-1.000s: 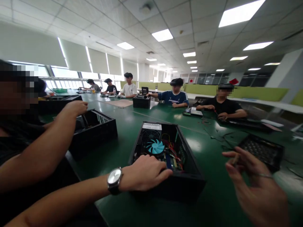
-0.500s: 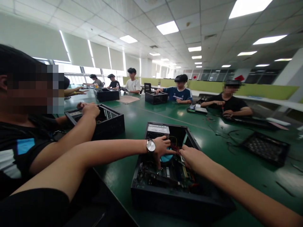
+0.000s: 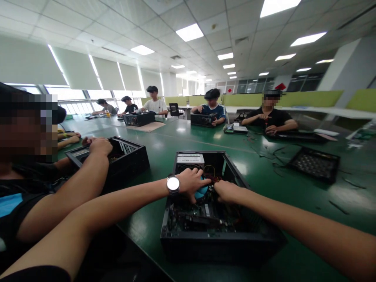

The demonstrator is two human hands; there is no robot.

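Observation:
An open black computer case lies on the green table in front of me. Both my hands reach into its middle. My left hand, with a wristwatch, curls its fingers over the blue cooling fan. Just to the right, my right hand is closed low among the red and yellow wires; what it grips is hidden. A circuit board fills the near part of the case, and a white-labelled power supply sits at its far end.
A person at my left rests a hand on a second open case. A black perforated panel and loose cables lie to the right. Several more people work at cases along the far side.
My right hand came down from the open air at the right into the case. My left hand moved from the near edge onto the blue fan. The view tipped down a little.

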